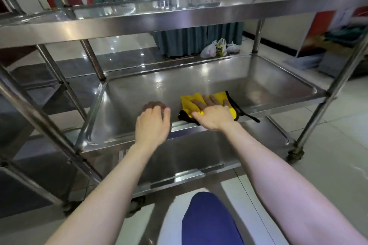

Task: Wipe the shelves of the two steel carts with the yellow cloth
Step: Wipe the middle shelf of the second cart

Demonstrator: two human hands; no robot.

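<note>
I am looking down at the nearer stainless steel three-shelf cart (310,8), and the right hand (214,115) is pressing flat on the crumpled yellow cloth with dark edging (192,102). Its fingers are lying straight and spread across the fabric, not curling round it. The cloth is sitting on the cart's shiny steel middle shelf (229,77), close against the front rim and right of centre, and a dark strip of its edging is trailing over that rim towards the right.

The left hand (152,125) is reaching over the same front rim just beside the cloth, apart from it. Its fingers are bending loosely downward, their tips meeting their own reflection on the shelf floor, and it is holding nothing.

The second steel cart (39,93) is standing directly to the left, touching or nearly touching the first; I cannot tell which. Beyond the shelf, white plastic bags (217,47) are lying on the floor against a teal pleated table skirt (195,38). A blue trouser knee (209,221) is showing at the bottom.
</note>
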